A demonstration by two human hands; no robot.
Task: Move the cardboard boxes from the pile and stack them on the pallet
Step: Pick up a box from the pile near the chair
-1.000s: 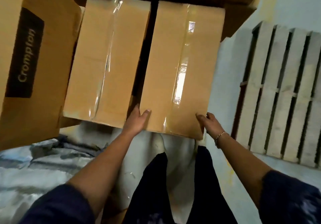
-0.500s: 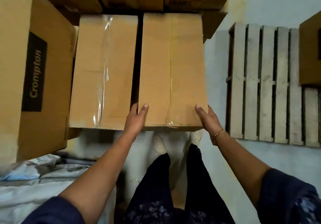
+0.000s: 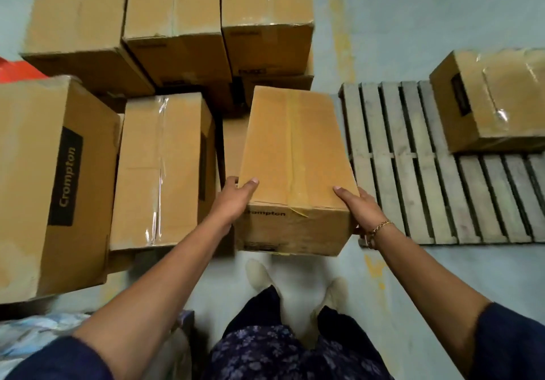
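Observation:
A taped cardboard box marked Crompton is lifted clear of the pile, held between both hands at its near end. My left hand grips its near left corner with the thumb on top. At the near right corner my right hand grips it the same way, a gold bracelet on the wrist. The pile of boxes stands to the left and behind. To the right lies the grey slatted wooden pallet, with one box on its far right part.
A large Crompton box stands at the left edge, with a red object behind it. Crumpled light plastic lies at the lower left. My feet stand on the pale floor below the held box.
The box has come up and out of the pile and shifted right toward the pallet. The view has pulled back, showing more boxes behind and a box on the pallet.

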